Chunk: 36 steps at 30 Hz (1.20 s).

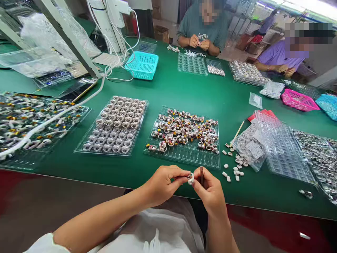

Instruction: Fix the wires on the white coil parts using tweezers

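Observation:
Just over the table's near edge, my left hand (167, 182) pinches a small white rounded part (190, 178) between thumb and fingertips. It looks like an earphone housing with a dark, shiny inside. My right hand (210, 188) is closed and touches the same part from the right with thumb and finger. A slim dark tool, seemingly tweezers (202, 174), stands up from the right hand's grip; its lower end is hidden. Beyond both hands lies a clear tray (181, 159) heaped with white ring-shaped parts (179, 131) with orange and dark bits.
Another tray (80, 147) holds rows of pale housings. Loose white caps (238, 165), a wooden stick (237, 133), a plastic bag (250, 147) and stacked clear trays (284, 147) lie right. A turquoise basket (143, 75) and white cable (65, 110) are left. Two people sit across.

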Motion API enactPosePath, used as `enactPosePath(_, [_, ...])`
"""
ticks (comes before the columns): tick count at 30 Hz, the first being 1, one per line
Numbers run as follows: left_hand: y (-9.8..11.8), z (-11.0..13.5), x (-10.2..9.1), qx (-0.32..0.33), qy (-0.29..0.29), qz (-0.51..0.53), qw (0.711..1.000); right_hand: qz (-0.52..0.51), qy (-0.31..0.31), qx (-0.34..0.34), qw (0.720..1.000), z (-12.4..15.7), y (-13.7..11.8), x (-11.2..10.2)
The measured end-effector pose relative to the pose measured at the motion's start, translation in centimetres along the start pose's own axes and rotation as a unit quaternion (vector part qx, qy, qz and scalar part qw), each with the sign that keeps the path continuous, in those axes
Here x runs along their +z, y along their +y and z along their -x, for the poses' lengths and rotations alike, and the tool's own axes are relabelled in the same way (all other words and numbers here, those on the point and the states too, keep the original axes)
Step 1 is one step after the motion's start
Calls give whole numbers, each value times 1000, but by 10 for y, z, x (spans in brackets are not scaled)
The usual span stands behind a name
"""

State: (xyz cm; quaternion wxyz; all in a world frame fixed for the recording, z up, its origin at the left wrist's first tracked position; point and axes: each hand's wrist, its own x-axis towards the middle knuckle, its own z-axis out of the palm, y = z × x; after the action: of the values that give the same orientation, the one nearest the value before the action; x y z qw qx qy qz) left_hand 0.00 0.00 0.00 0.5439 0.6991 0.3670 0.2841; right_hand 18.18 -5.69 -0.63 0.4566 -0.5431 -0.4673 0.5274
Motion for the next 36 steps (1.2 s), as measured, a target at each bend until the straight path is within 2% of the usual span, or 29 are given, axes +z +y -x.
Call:
enactPosePath(6, [2,1,0,-20,-1,16,1000,13,3,-1,1000,-2,-2,-1])
enactPosePath(10, [3,-1,1,-88,-5,102,991,-7,5,13,1000,-3,0,1])
enactPosePath(14, [3,-4,0,-165,-7,272,948,-27,31,-3,999,-2,2,5])
enactPosePath(18, [6,-7,-3,-205,1,350,914,-23,60,-53,997,2,5,10])
enactPosePath(28, [8,-5,-3,-202,30,363,909,-22,80,-68,994,6,10,26])
enactPosePath(32, [7,-3,-1,-195,27,363,911,28,104,-123,987,8,15,26])
enactPosePath(36, [6,-1,0,-194,10,374,907,107,123,-198,966,11,19,21])
